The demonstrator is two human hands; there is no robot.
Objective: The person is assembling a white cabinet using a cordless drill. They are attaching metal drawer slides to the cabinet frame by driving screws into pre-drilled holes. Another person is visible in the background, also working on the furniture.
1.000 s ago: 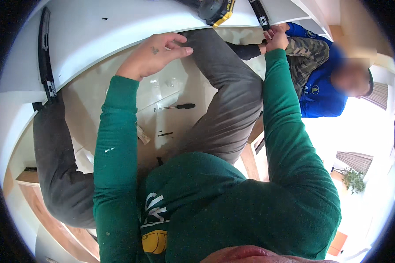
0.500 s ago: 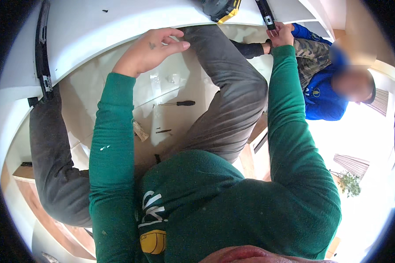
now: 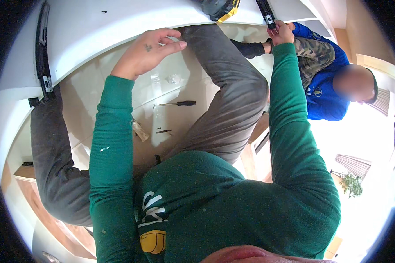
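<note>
Fingers of the right hand [image 3: 283, 33] curl around the lower end of a black metal rail [image 3: 266, 13] that lies on the white panel [image 3: 96, 39]; the grip is closed on the rail, thumb side toward the panel's edge. Just left of that grip sits a yellow-and-black power tool [image 3: 219, 6], partly cut off by the top of the view. Close beside the right hand, from the far side, a co-worker's hand in a black sleeve [image 3: 250, 48] reaches toward the same rail end; the co-worker wears a blue top and camouflage sleeves.

The right arm runs straight up from the lower edge, in a green sleeve, elbow nearly extended. The left hand [image 3: 149, 50] rests at the panel's near edge, well to the left of the rail, fingers loosely bent and together, pinching nothing that can be seen. Its forearm, also green, rises steeply.

Further left, a second black rail [image 3: 41, 48] lies along the panel. Below the hands, between grey trouser legs, the floor holds a black-handled screwdriver [image 3: 177, 104], small clear plastic bags [image 3: 173, 79] and a few loose screws [image 3: 163, 131].
</note>
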